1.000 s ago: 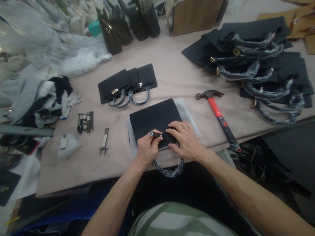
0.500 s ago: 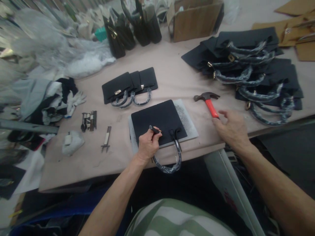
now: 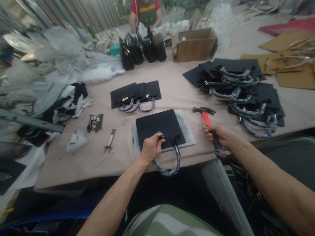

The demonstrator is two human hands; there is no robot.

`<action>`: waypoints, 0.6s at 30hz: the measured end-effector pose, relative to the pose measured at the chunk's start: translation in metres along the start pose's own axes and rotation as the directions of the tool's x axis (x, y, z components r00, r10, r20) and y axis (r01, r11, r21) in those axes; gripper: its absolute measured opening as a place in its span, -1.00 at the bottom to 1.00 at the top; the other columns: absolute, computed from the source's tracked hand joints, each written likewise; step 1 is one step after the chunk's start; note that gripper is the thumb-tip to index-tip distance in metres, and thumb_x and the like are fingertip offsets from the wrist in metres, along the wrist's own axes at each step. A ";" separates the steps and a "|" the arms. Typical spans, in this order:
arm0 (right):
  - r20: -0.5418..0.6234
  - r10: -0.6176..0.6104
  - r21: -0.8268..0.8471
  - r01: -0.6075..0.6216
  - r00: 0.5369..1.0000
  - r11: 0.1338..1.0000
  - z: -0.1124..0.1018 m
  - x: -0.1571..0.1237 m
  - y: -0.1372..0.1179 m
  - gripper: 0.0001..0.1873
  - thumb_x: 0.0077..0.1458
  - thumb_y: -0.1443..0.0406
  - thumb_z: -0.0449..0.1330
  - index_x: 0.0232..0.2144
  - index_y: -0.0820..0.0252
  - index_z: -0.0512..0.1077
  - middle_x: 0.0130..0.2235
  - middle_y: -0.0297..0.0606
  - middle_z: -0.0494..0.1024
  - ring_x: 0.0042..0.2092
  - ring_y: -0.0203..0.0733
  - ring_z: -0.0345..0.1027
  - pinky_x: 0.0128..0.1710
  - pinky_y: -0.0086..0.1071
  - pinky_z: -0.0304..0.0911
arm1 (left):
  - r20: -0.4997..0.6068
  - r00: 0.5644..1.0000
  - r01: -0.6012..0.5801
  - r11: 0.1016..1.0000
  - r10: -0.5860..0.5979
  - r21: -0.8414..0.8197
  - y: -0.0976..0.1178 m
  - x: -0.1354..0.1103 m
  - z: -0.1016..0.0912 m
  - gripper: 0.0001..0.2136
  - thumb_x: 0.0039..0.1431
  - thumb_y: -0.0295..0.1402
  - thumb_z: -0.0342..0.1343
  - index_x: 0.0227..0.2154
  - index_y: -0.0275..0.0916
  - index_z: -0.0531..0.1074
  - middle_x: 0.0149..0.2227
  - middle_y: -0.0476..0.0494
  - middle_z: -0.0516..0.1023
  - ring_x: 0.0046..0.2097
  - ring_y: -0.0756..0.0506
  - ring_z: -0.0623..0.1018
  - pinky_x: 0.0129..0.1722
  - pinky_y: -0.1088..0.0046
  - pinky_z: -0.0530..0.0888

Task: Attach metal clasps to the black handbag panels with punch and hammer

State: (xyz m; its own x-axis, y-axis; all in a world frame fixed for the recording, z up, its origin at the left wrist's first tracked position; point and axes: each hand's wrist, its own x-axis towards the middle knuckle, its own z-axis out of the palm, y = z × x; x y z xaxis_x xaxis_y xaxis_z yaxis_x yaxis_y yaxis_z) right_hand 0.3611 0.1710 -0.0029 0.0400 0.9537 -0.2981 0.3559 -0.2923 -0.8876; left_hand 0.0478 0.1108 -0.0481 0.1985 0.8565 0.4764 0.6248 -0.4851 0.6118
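A flat black bag panel (image 3: 158, 126) lies on a white cutting pad (image 3: 187, 126) at the table's near edge. Its plastic-wrapped handle (image 3: 169, 165) hangs over the edge. My left hand (image 3: 151, 147) rests on the panel's near edge, fingers pinched round a small metal punch (image 3: 159, 134) that stands on the panel. My right hand (image 3: 219, 135) is closed round the handle of a red-and-black hammer (image 3: 206, 115), whose head lies on the table to the right of the pad.
Three finished black panels (image 3: 136, 93) lie behind the pad, a large pile of panels (image 3: 241, 88) at right. Small punches (image 3: 94, 122), a metal tool (image 3: 110, 141) and cloth (image 3: 76, 141) lie at left. Standing bags (image 3: 142, 49), a cardboard box (image 3: 194, 46) and another person (image 3: 145, 13) are at the far side.
My right hand left the panel, moved right and closed on the hammer's handle. My left hand kept the punch and set it upright. The camera tilted up.
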 end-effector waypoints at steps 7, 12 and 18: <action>-0.102 -0.339 -0.237 0.308 0.935 0.921 0.016 -0.083 -0.082 -0.63 0.29 -0.02 -0.02 -0.38 0.11 0.28 -0.58 -0.40 0.29 -0.60 -0.31 0.12 -0.62 -0.42 0.01 | 0.048 0.999 0.010 1.000 -0.010 0.011 -0.005 0.000 0.004 -0.92 0.29 -0.44 0.09 -0.19 -0.20 0.43 -0.27 -0.11 0.65 -0.26 -0.10 0.68 -0.22 0.45 0.59; 0.254 -0.667 -0.637 0.640 0.701 0.430 0.021 -0.113 -0.100 -0.63 0.33 0.09 -0.03 -0.49 0.10 0.23 -0.65 -0.41 0.27 -0.65 -0.33 -0.02 -0.59 -0.35 -0.20 | 0.064 0.997 0.036 0.999 -0.038 0.036 -0.006 -0.002 0.005 -0.95 0.28 -0.43 0.10 -0.22 -0.20 0.43 -0.29 -0.12 0.65 -0.27 -0.10 0.67 -0.24 0.45 0.57; -0.063 -0.802 -0.675 0.566 0.594 0.473 0.018 -0.137 -0.127 -0.66 0.42 0.13 -0.09 -0.38 0.12 0.26 -0.60 -0.43 0.29 -0.60 -0.32 0.13 -0.54 -0.40 -0.01 | 0.083 0.995 0.055 0.998 -0.055 -0.003 -0.005 0.002 0.007 -0.93 0.30 -0.42 0.09 -0.20 -0.20 0.45 -0.27 -0.12 0.65 -0.23 -0.10 0.67 -0.18 0.45 0.56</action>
State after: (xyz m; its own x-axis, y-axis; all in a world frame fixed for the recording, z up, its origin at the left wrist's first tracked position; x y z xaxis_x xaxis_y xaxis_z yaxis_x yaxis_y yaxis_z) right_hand 0.2931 0.0759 0.1445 -0.2024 0.8053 0.5572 0.8215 0.4494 -0.3511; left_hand 0.0511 0.1164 -0.0543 0.2258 0.8936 0.3880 0.6324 -0.4374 0.6393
